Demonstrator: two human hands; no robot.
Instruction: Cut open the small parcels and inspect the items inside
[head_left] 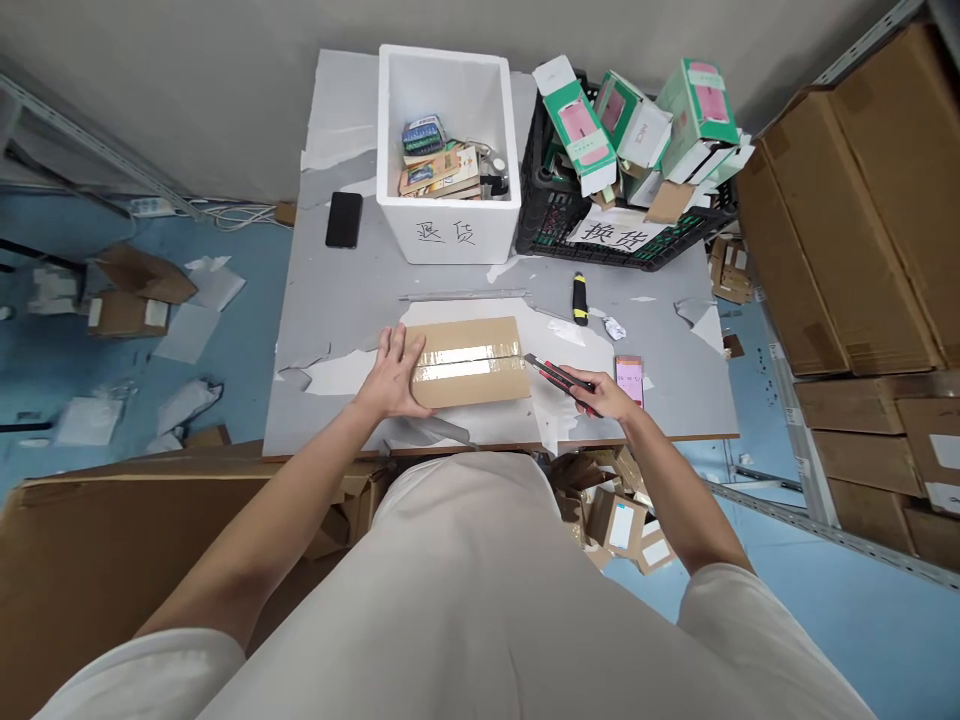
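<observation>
A brown cardboard box (472,391) lies flat on the worn grey table, with clear shiny tape along its middle seam. My left hand (395,378) is spread against the box's left end, fingers apart and touching it. In my right hand (606,393) is a red and black utility knife (559,376), gripped by its handle. Its blade points left, and the tip is at the taped right edge of the box. Whether the blade has entered the tape, I cannot tell.
Behind the box stand a white foam bin (450,232) holding small goods and a black crate (540,215) of green-and-white boxes. A black phone (344,220), a yellow-black cutter (580,300) and a pink-screened phone (629,374) lie on the table. Cartons (847,220) stack at right.
</observation>
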